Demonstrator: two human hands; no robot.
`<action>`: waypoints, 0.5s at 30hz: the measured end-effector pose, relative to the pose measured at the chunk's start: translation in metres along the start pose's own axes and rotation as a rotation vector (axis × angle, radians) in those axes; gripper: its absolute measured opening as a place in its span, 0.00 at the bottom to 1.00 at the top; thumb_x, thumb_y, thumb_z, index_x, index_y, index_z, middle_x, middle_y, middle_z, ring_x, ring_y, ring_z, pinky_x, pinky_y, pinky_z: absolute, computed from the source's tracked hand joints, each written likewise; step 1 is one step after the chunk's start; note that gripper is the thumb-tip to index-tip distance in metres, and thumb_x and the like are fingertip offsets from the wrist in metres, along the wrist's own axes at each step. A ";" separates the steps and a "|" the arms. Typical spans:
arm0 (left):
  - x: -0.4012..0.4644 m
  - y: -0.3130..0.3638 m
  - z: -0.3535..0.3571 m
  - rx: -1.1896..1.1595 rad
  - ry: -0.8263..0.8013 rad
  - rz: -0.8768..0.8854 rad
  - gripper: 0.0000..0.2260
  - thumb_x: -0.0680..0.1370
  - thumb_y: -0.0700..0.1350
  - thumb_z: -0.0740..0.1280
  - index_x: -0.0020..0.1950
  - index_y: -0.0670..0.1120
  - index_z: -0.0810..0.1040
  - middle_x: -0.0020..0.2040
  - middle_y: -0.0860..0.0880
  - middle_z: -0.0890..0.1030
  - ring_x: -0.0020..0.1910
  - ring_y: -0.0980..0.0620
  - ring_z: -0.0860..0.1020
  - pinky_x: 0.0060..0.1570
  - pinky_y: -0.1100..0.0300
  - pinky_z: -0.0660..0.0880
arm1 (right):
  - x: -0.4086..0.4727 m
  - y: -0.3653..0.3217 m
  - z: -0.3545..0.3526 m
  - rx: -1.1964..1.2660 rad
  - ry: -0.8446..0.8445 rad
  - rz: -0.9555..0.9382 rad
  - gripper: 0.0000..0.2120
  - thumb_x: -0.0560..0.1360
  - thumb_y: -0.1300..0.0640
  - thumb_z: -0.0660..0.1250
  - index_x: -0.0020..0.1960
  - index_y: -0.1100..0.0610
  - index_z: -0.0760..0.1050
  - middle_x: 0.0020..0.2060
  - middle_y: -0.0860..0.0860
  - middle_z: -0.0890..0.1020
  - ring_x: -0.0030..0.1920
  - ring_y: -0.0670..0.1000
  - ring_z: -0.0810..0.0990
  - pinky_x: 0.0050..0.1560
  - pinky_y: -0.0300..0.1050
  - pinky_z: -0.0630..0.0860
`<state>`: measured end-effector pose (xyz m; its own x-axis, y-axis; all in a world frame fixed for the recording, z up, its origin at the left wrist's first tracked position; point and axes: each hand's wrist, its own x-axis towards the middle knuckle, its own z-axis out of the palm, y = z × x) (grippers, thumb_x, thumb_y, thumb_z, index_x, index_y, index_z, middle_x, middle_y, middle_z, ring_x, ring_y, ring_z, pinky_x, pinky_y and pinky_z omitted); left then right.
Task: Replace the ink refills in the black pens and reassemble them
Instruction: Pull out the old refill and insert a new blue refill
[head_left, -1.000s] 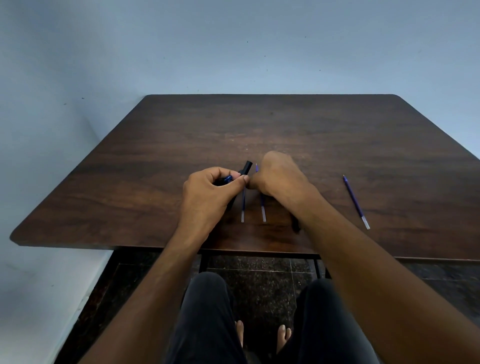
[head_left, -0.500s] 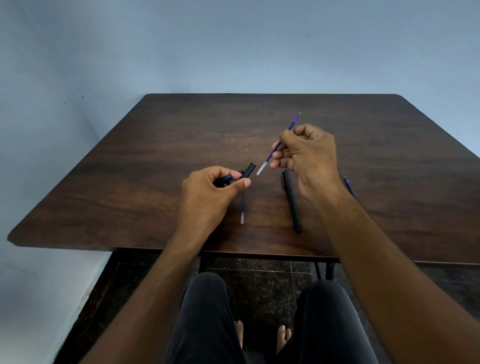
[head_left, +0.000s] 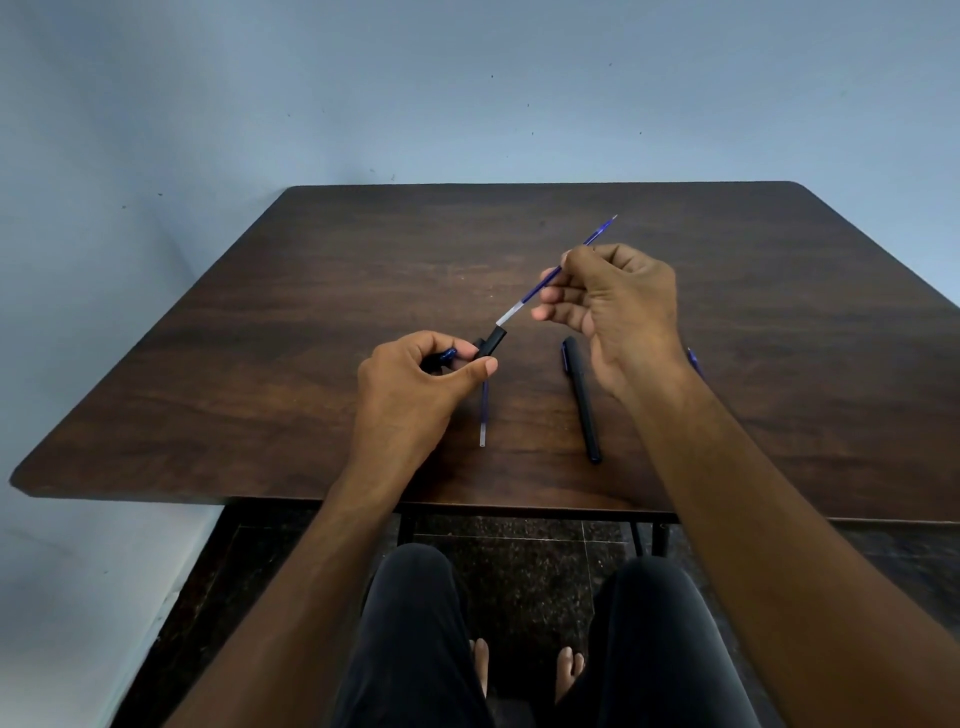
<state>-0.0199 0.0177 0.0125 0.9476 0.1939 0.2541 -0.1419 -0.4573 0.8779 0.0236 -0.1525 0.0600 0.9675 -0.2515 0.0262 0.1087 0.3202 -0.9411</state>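
Observation:
My left hand (head_left: 415, 384) is closed around a black pen barrel (head_left: 491, 342), whose open end sticks out up and to the right past my thumb. My right hand (head_left: 618, 306) pinches a blue ink refill (head_left: 543, 283) held slanted, its clear lower end touching the barrel's mouth. A second blue refill (head_left: 484, 410) lies on the table just below my left thumb. A whole black pen (head_left: 582, 397) lies on the wood under my right wrist. A third blue refill (head_left: 695, 361) peeks out behind my right forearm, mostly hidden.
The dark wooden table (head_left: 260, 364) fills the middle of the view, with a pale blue wall behind it. Its near edge runs just above my knees (head_left: 415, 597). A dark stone floor and my bare feet (head_left: 519, 665) show under the table.
My right hand took one refill off the table, lifted it and brought its clear end down to the mouth of the barrel. The left hand stayed put with the barrel.

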 end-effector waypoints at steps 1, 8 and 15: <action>0.000 0.000 0.000 0.000 0.004 -0.002 0.08 0.69 0.50 0.79 0.45 0.53 0.84 0.38 0.57 0.83 0.39 0.66 0.80 0.37 0.75 0.73 | 0.000 0.000 0.000 -0.002 -0.001 0.001 0.05 0.77 0.69 0.66 0.42 0.65 0.75 0.37 0.64 0.81 0.29 0.54 0.80 0.32 0.48 0.81; 0.000 -0.003 -0.001 -0.042 0.050 -0.008 0.07 0.69 0.51 0.79 0.44 0.53 0.85 0.36 0.55 0.84 0.35 0.63 0.80 0.37 0.70 0.76 | 0.000 0.005 -0.003 -0.024 -0.023 0.002 0.06 0.76 0.69 0.67 0.40 0.64 0.75 0.37 0.64 0.81 0.29 0.54 0.81 0.32 0.48 0.80; 0.000 -0.001 0.001 -0.065 0.031 0.012 0.07 0.70 0.48 0.79 0.47 0.52 0.85 0.39 0.54 0.85 0.38 0.63 0.81 0.39 0.73 0.75 | -0.003 0.015 0.001 -0.069 -0.130 0.067 0.07 0.75 0.70 0.68 0.38 0.64 0.76 0.35 0.62 0.82 0.28 0.54 0.79 0.29 0.47 0.79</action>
<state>-0.0199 0.0173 0.0115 0.9365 0.2163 0.2760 -0.1719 -0.4028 0.8990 0.0227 -0.1460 0.0457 0.9939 -0.1103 0.0013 0.0309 0.2677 -0.9630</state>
